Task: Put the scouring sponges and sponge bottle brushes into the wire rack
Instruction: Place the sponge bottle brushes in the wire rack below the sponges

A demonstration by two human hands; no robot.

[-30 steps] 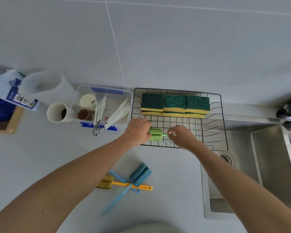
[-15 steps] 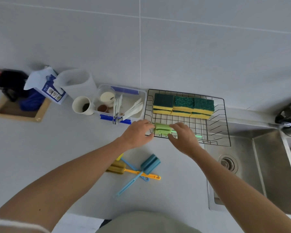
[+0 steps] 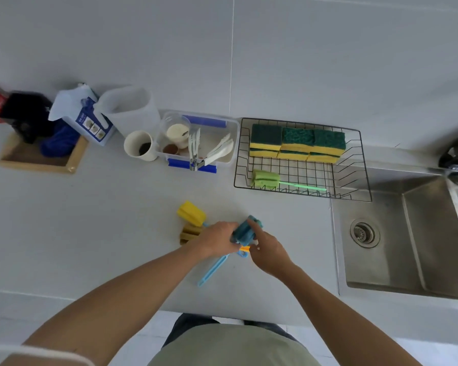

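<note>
The black wire rack (image 3: 360, 165) stands on the counter against the wall. Three stacks of green-and-yellow scouring sponges (image 3: 296, 143) fill its back row. A green sponge bottle brush (image 3: 266, 178) lies along its front, handle pointing right. Nearer me, my left hand (image 3: 217, 240) and my right hand (image 3: 269, 250) both hold the blue sponge bottle brush (image 3: 245, 232), whose light blue handle slants down to the left. A yellow sponge brush (image 3: 191, 213) and a darker mustard one (image 3: 189, 233) lie just left of my hands, partly hidden.
A clear plastic tub (image 3: 212, 122) with cutlery and cups sits left of the rack, beside a white mug (image 3: 139, 146) and a translucent jug (image 3: 130, 107). A wooden tray (image 3: 41, 159) is at far left. The steel sink (image 3: 407, 239) opens to the right.
Both hands let go of the green brush, which now lies in the rack, and came back toward me to take hold of the blue brush. The camera view widened.
</note>
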